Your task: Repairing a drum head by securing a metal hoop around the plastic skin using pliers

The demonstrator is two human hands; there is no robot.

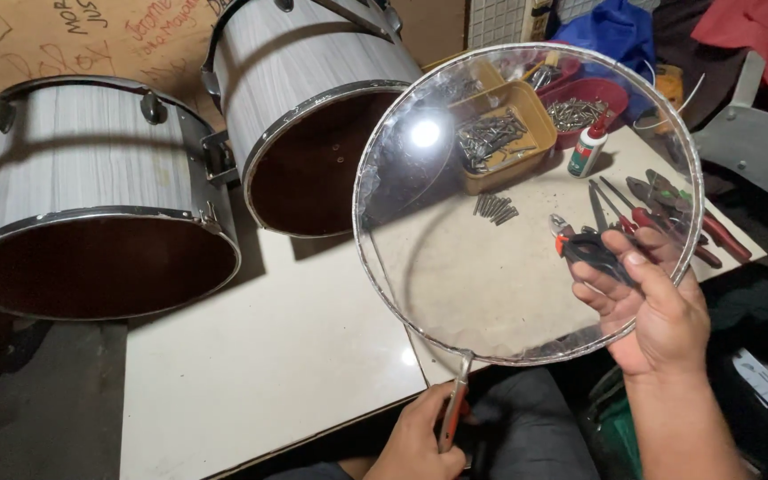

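Observation:
My right hand [655, 307] holds up a round clear drumhead [455, 267] with a metal rim, gripping its lower right edge. Low in the view, my left hand [420, 444] grips red-handled pliers [453, 411] whose jaws touch the rim at the bottom of the drumhead. Two grey drum shells lie on their sides to the left: one [91, 178] at the far left, the other [304, 80] behind the drumhead. Both show dark brown insides.
A white tabletop [268, 356] lies under it all. Seen through the drumhead: a yellow tray of metal screws [500, 138], loose screws [495, 209], a red bowl of hardware [580, 111], a small glue bottle [587, 151], and several red-handled tools [668, 213].

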